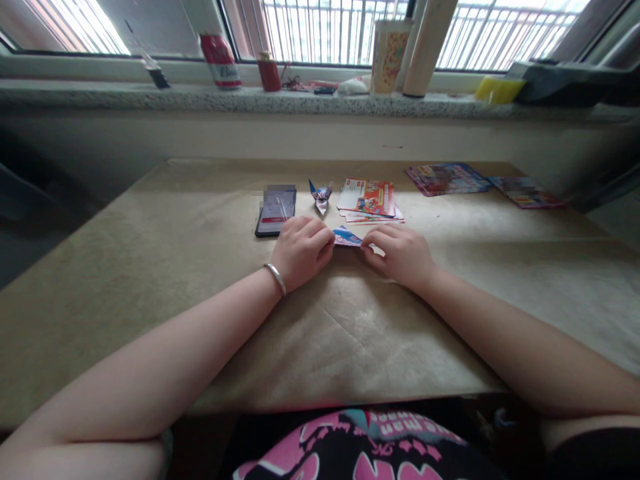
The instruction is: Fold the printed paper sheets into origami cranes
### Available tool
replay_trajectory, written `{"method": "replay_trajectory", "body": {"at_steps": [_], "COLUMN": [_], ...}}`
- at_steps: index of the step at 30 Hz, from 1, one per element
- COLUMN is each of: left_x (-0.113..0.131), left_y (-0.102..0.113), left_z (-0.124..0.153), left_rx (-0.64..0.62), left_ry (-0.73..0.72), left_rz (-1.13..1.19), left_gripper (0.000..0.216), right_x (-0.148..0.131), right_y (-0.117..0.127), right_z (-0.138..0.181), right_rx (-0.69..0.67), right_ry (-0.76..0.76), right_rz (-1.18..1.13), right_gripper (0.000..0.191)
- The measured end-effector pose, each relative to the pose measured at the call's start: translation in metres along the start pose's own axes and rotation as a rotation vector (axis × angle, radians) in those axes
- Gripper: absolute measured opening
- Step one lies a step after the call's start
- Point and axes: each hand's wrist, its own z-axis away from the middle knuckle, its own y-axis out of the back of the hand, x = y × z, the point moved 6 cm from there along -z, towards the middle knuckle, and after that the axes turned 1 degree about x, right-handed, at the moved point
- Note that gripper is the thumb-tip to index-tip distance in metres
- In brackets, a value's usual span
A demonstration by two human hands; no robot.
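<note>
Folded paper (347, 237), one, blue-and-white: on the table (350, 347), nearer than the card pile (370, 199).
Left hand (304, 250): curled, pinching its left end.
Right hand (397, 253): thumb and forefinger pinching its right corner.
Handling, as judged: edges matched, left end steady, crease pressed evenly.

Daylight pouring in through far windows (335, 33), glaring near white; wall (320, 137) beneath sill (300, 101) sitting in shade. Soft sheen spreading over tabletop (360, 320), pale streaks crossing phone (280, 209). Wide lens bowing edges, corners smearing. Pixel blocks masking phone's top. Print on folded paper (347, 237) blurring, probably illegible.
</note>
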Motion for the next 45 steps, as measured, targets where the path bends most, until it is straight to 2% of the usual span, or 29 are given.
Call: {"method": "replay_trajectory", "body": {"at_steps": [4,10,20,28,39,45], "left_x": [0.01,0.023,0.025,0.011,-0.006,-0.018], "left_y": [-0.004,-0.005,-0.001,0.0,-0.004,-0.004], "left_z": [-0.002,-0.002,-0.002,-0.002,0.001,0.004], "left_rx": [-0.039,-0.072,-0.033,-0.033,-0.16,-0.169], "left_ry": [-0.087,-0.193,-0.174,-0.054,0.08,0.173], "left_rz": [-0.058,-0.1,-0.129,-0.097,-0.07,0.002], "left_gripper": [0.012,0.009,0.008,0.002,0.001,0.002], "right_x": [-0.007,-0.019,-0.018,-0.009,0.016,0.026], "right_y": [-0.002,-0.003,-0.002,0.001,0.004,0.008], "right_z": [-0.001,0.0,0.0,0.002,0.008,0.009], "right_rx": [0.007,-0.014,-0.021,0.029,0.044,0.053], "right_ry": [0.017,0.14,0.138,0.087,-0.018,-0.102], "right_rz": [0.051,0.052,0.009,-0.006,-0.021,-0.016], "right_gripper": [0.02,0.025,0.021,0.013,0.006,0.004]}}
